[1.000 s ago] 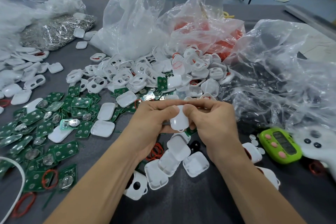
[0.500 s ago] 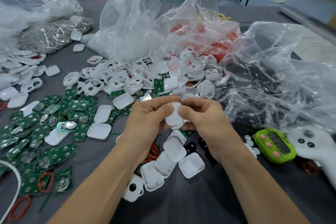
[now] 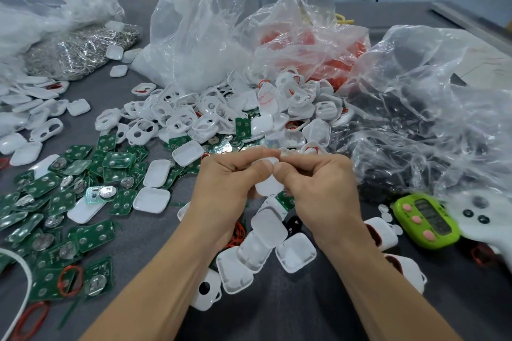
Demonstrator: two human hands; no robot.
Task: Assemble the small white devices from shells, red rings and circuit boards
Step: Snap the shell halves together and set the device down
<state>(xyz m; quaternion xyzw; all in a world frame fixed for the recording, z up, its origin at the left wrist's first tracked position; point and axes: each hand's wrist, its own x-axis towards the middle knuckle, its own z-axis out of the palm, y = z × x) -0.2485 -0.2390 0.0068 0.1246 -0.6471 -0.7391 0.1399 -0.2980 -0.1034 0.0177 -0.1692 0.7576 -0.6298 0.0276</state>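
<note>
The left hand point(image 3: 221, 191) and right hand point(image 3: 321, 194) meet around 1 white device point(image 3: 268, 184), held above the grey table point(image 3: 291, 310). Both hands are clamped on it: the fingers curl over its far edge and the 2 thumbs point(image 3: 261, 167) press side by side on its near face. Only the lower end of the device shows between the palms.

Just below the device lies a cluster of white shell halves point(image 3: 266, 241), some touching each other, with a tangle of red rings point(image 3: 238, 234) at their left edge. Left of the device, green circuit boards point(image 3: 69, 196) are scattered flat, several carrying round metal cells. Beyond the device, open white shells point(image 3: 194, 119) are heaped together. Further beyond, a clear bag of red rings point(image 3: 313, 44) slumps beside another clear bag point(image 3: 194, 36). Right of the device sits a crumpled bag of dark parts point(image 3: 432, 124), and lower right of it a green timer point(image 3: 426, 223).
</note>
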